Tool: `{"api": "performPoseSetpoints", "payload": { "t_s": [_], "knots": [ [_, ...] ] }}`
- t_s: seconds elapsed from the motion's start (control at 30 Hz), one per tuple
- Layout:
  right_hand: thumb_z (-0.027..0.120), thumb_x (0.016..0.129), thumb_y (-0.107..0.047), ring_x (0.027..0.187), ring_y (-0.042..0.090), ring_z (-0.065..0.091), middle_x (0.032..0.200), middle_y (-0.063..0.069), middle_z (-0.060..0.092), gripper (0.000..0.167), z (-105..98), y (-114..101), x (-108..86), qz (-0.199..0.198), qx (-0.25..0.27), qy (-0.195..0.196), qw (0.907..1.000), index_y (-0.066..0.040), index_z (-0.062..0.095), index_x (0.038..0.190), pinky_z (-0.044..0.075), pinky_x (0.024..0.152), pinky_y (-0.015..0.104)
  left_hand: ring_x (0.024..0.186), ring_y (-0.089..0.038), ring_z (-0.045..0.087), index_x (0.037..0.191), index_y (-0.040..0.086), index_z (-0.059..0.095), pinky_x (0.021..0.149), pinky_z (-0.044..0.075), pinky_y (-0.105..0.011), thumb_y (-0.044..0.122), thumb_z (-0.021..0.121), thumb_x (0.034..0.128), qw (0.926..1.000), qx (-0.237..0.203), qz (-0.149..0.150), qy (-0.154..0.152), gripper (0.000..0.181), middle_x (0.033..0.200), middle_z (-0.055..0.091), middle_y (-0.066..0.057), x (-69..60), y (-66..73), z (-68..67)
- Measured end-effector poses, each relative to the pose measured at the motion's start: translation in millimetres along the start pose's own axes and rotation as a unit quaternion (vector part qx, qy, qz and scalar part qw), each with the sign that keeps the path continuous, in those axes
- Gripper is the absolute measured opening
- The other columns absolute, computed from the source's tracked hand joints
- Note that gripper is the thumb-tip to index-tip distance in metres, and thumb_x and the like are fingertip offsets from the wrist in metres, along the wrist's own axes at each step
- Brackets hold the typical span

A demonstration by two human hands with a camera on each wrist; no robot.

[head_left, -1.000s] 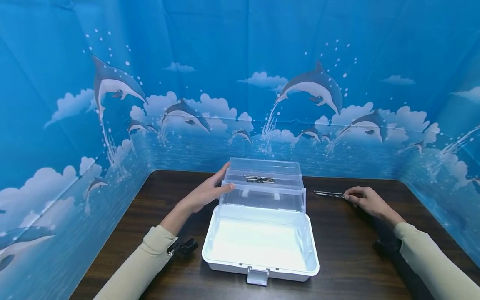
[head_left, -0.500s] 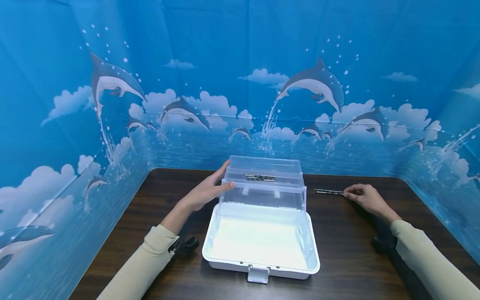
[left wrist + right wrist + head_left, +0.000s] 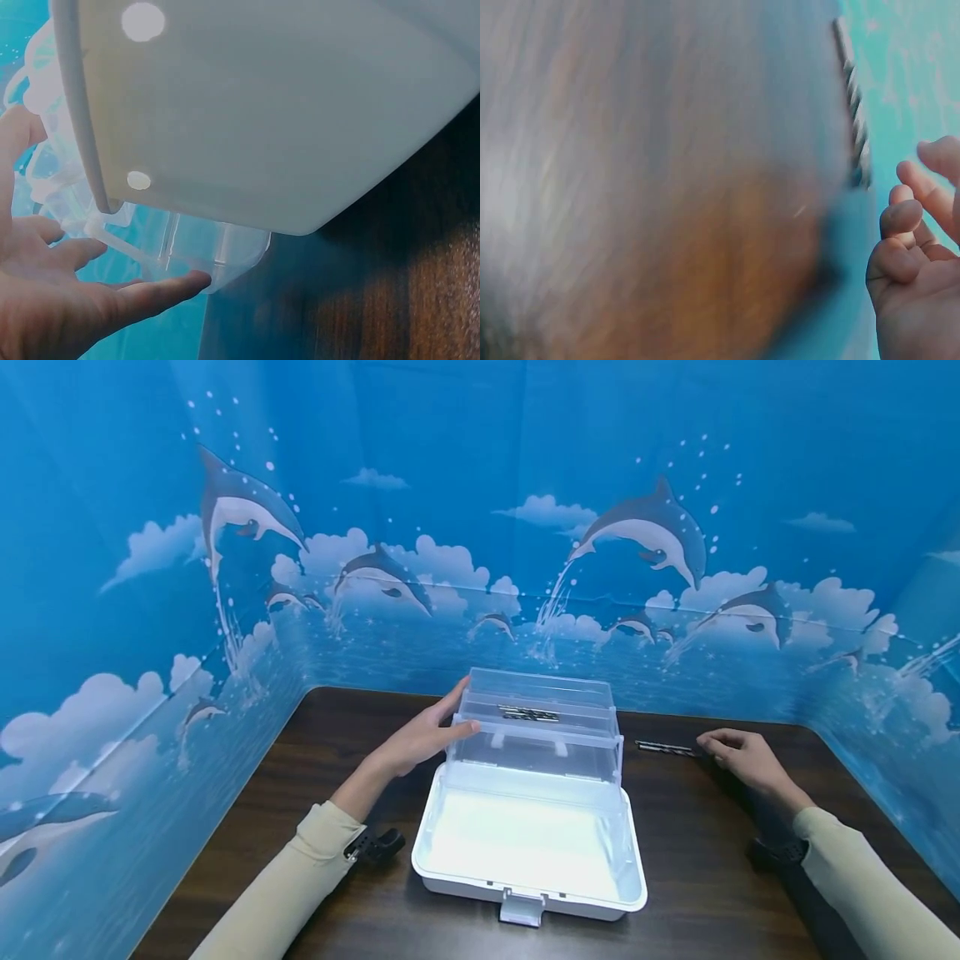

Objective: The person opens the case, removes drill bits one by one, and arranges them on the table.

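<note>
A white storage box (image 3: 642, 868) stands with its clear lid (image 3: 540, 687) raised. Several drill bits (image 3: 528, 713) lie in the clear upper tray (image 3: 543, 737). My left hand (image 3: 420, 739) holds the lid and tray at their left side, the thumb on the tray's edge; in the left wrist view its fingers (image 3: 176, 291) reach along the clear plastic. To the right of the box, more drill bits (image 3: 663, 748) lie on the table. My right hand (image 3: 746, 762) is just beside their right end, fingers (image 3: 900, 217) loosely bent, with nothing visible in them.
The dark wood table (image 3: 705, 877) ends at a blue dolphin-print cloth (image 3: 555, 568) at the back and sides. A clear latch (image 3: 522, 907) hangs from the box's front. Dark straps with small devices (image 3: 378, 845) sit on the wrists.
My right fingers, which were at the right end of the drill bits on the table, have come slightly away from them. My left hand keeps its place; the head view has shifted a little.
</note>
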State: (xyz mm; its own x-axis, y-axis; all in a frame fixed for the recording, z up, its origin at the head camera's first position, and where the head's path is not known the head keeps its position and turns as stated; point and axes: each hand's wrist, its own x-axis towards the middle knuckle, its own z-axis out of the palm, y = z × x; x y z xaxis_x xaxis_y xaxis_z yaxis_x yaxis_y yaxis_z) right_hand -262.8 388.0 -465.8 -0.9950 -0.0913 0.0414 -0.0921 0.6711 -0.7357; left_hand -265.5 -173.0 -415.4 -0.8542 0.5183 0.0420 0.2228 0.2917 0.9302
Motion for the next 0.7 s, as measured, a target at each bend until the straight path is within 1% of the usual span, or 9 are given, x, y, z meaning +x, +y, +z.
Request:
{"api": "performPoseSetpoints", "payload": {
  "t_s": [0.07,0.13,0.2,0.27,0.3,0.37,0.5,0.63,0.7],
  "knots": [
    [0.051,0.108,-0.041,0.098,0.025,0.063,0.124,0.023,0.063,0.051,-1.4,-11.4,0.0,-0.002,0.013,-0.001,0.9999,0.002,0.065,0.133,0.054,0.074,0.033,0.153,-0.026,0.004,0.163,0.043,0.004,0.112,0.019,-0.069,0.049,0.063,0.1004,1.0000,0.003,0.002,0.000,0.086,0.168,0.003,0.009,1.1,-0.9,0.8],
    [0.051,0.108,-0.043,0.093,0.026,0.062,0.119,0.023,0.063,0.053,-2.2,-29.8,1.5,-0.013,0.012,0.001,0.9998,0.001,0.064,0.133,0.053,0.069,0.032,0.153,-0.026,0.004,0.163,0.043,0.004,0.112,0.020,-0.069,0.050,0.063,0.1001,1.0000,0.003,0.002,0.001,0.086,0.168,0.004,0.010,1.5,-1.8,0.8],
    [0.052,0.107,-0.045,0.091,0.030,0.061,0.115,0.023,0.064,0.054,-1.9,-52.9,4.1,-0.030,0.003,0.004,0.9995,0.001,0.064,0.133,0.053,0.067,0.034,0.153,-0.026,0.004,0.164,0.042,0.004,0.112,0.020,-0.069,0.051,0.063,0.0995,1.0000,0.004,0.000,0.004,0.088,0.168,0.005,0.012,0.4,-1.7,0.8],
    [0.053,0.106,-0.047,0.090,0.036,0.060,0.111,0.023,0.065,0.054,1.1,-78.2,7.0,-0.049,-0.003,0.016,0.9987,0.000,0.064,0.132,0.053,0.066,0.038,0.153,-0.025,0.004,0.164,0.041,0.004,0.112,0.019,-0.069,0.052,0.064,0.0990,1.0000,0.007,-0.001,0.006,0.089,0.168,0.005,0.012,0.4,0.0,-0.6],
    [0.054,0.106,-0.047,0.091,0.037,0.061,0.111,0.022,0.065,0.054,3.2,-90.5,8.4,-0.061,-0.007,0.020,0.9979,-0.001,0.064,0.132,0.053,0.067,0.039,0.153,-0.025,0.004,0.164,0.040,0.004,0.112,0.018,-0.069,0.052,0.064,0.0987,0.9999,0.008,-0.002,0.008,0.089,0.167,0.005,0.013,0.2,0.8,-1.1],
    [0.054,0.105,-0.047,0.098,0.037,0.062,0.116,0.020,0.066,0.053,8.9,-113.6,11.4,-0.083,-0.011,0.028,0.9961,-0.002,0.064,0.132,0.056,0.074,0.042,0.153,-0.026,0.003,0.164,0.040,0.004,0.112,0.018,-0.069,0.053,0.064,0.0983,0.9999,0.011,-0.003,0.010,0.090,0.167,0.005,0.013,-0.2,1.7,-1.4],
    [0.055,0.106,-0.044,0.105,0.033,0.063,0.122,0.016,0.066,0.047,24.9,-152.3,15.7,-0.123,-0.020,0.033,0.9916,-0.006,0.067,0.130,0.054,0.081,0.047,0.153,-0.026,0.003,0.164,0.041,0.004,0.112,0.017,-0.069,0.053,0.064,0.0980,0.9999,0.009,-0.005,0.008,0.090,0.168,0.003,0.012,-0.8,2.2,-0.4],
    [0.058,0.105,-0.038,0.097,0.028,0.065,0.115,0.012,0.069,0.039,42.8,-182.0,19.0,-0.168,-0.024,0.026,0.9852,-0.007,0.071,0.124,0.052,0.076,0.045,0.153,-0.025,0.003,0.164,0.042,0.005,0.113,0.017,-0.069,0.053,0.065,0.0980,1.0000,0.003,-0.005,0.006,0.090,0.168,0.004,0.012,-0.7,2.0,0.9],
    [0.061,0.105,-0.034,0.086,0.026,0.063,0.108,0.008,0.070,0.033,51.0,-194.8,20.8,-0.193,-0.036,0.014,0.9804,-0.007,0.073,0.121,0.050,0.069,0.043,0.153,-0.025,0.003,0.164,0.042,0.005,0.113,0.017,-0.069,0.052,0.065,0.0980,1.0000,0.000,-0.004,0.007,0.089,0.168,0.004,0.012,-0.5,2.2,0.8]
  ]
}}
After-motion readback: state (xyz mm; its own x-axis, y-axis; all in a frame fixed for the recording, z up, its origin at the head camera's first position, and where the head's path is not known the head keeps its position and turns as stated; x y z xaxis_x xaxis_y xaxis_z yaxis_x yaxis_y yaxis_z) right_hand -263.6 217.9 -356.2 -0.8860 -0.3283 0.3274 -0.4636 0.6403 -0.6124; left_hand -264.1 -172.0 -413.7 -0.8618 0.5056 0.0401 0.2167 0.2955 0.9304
